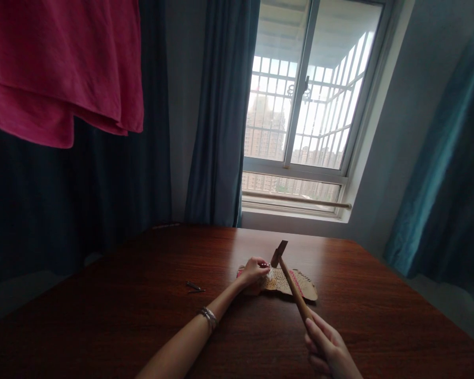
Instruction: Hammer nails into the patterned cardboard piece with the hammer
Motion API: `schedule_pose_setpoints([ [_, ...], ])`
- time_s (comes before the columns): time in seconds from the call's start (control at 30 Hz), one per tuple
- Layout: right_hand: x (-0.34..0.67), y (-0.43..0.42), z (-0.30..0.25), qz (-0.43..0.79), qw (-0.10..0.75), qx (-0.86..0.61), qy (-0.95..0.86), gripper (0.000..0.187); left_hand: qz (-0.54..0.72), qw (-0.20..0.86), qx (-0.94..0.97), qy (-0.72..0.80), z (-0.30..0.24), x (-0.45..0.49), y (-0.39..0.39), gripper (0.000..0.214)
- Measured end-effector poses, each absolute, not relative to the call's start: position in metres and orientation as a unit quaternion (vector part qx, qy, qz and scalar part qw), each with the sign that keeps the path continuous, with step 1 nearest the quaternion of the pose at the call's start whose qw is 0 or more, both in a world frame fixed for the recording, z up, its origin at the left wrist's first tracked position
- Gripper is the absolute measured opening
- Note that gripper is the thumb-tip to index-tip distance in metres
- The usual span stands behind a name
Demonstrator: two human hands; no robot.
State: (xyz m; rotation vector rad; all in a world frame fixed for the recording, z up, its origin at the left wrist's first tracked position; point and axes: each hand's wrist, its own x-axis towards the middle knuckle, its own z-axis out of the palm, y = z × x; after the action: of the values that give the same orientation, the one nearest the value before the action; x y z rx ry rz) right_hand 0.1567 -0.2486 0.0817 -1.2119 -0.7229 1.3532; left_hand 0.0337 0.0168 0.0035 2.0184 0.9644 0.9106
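Observation:
My right hand (327,342) is wrapped round the wooden handle of a hammer (294,289). The hammer's head is raised near the fingertips of my left hand. My left hand (255,271) is closed in a pinch over the left part of a flat tan piece (288,282) with rows of small dark marks or holes and pink-red patches. What the left fingers pinch is too small to make out. Part of the tan piece is hidden by my left hand and the hammer handle.
Some thin dark metal pieces (195,287) lie on the brown wooden table (142,310), left of my left forearm. A pink cloth (71,68) hangs at upper left. Behind the table are blue curtains (221,116) and a window (300,105) with a sill rail.

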Motion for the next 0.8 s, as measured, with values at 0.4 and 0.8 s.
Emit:
schedule_pose_setpoints([
  [0.4, 0.157, -0.241, 0.067, 0.556, 0.586, -0.494, -0.321, 0.083, 0.346, 0.346, 0.782, 0.386, 0.006, 0.033, 0.015, 0.026],
  [0.8, 0.155, -0.242, 0.067, 0.535, 0.585, -0.521, -0.317, 0.084, 0.342, 0.353, 0.78, 0.387, 0.004, 0.033, 0.016, 0.027],
])
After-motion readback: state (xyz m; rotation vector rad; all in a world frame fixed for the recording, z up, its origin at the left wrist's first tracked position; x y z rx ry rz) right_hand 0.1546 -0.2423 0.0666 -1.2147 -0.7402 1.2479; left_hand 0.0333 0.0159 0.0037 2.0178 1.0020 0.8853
